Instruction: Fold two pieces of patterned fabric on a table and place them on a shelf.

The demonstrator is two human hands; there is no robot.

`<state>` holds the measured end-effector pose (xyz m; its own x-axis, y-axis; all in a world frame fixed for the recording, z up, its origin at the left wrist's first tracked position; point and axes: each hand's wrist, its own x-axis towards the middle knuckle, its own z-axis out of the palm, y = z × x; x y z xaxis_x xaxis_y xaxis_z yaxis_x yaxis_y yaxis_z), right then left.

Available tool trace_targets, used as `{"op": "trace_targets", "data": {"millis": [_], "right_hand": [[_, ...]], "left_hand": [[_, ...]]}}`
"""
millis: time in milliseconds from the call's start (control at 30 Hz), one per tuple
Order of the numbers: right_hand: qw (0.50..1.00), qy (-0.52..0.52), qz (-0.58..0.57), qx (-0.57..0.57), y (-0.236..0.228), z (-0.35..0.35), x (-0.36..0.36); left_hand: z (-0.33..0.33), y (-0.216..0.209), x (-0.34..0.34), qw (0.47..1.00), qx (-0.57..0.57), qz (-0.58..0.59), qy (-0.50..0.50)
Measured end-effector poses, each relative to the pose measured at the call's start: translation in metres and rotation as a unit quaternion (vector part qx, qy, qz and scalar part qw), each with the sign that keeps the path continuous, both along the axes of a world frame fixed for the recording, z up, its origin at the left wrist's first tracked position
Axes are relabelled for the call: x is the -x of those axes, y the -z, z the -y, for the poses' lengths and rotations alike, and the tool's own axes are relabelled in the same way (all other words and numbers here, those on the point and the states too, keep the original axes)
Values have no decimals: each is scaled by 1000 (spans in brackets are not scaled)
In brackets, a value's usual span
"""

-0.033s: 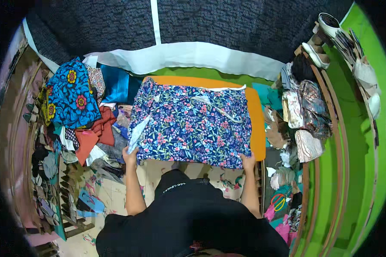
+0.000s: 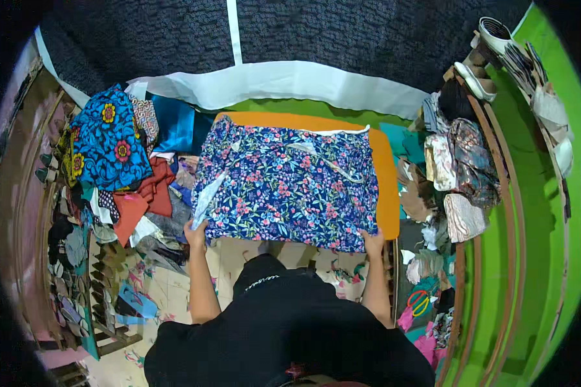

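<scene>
A dark blue cloth with a pink, red and green flower print (image 2: 284,184) lies spread over an orange tabletop (image 2: 387,187). My left hand (image 2: 196,235) grips its near left corner, where a pale underside is folded up. At the near right corner, my right hand (image 2: 372,241) has its fingers closed on the same cloth. The near edge runs fairly straight between both hands and hangs past the table's front. A white strip shows along the far edge. My fingertips are partly hidden by the cloth.
Left of the table is a heap of fabrics, topped by a blue flowered cloth (image 2: 113,145). More folded cloths (image 2: 468,161) lie at the right, with red and yellow scissors (image 2: 419,303) nearer me. Shoe racks stand on both sides. Blue slippers (image 2: 135,303) and scraps lie on the floor.
</scene>
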<state>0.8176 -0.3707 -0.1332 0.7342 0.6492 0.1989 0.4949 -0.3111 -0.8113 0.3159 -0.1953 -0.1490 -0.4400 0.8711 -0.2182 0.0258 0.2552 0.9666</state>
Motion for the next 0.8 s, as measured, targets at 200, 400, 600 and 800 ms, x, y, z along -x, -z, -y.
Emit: {"op": "trace_targets", "data": {"millis": [200, 400, 600, 800], "right_hand": [[976, 31, -126, 174, -48, 18, 3], [825, 94, -509, 226, -19, 32, 5], [702, 50, -707, -67, -6, 40, 31], [733, 51, -664, -136, -27, 42, 11]], "left_hand": [[18, -18, -12, 944, 166, 281, -44], [27, -21, -24, 885, 222, 407, -52], [34, -45, -23, 877, 78, 473, -6], [35, -42, -2, 876, 33, 481, -26]]}}
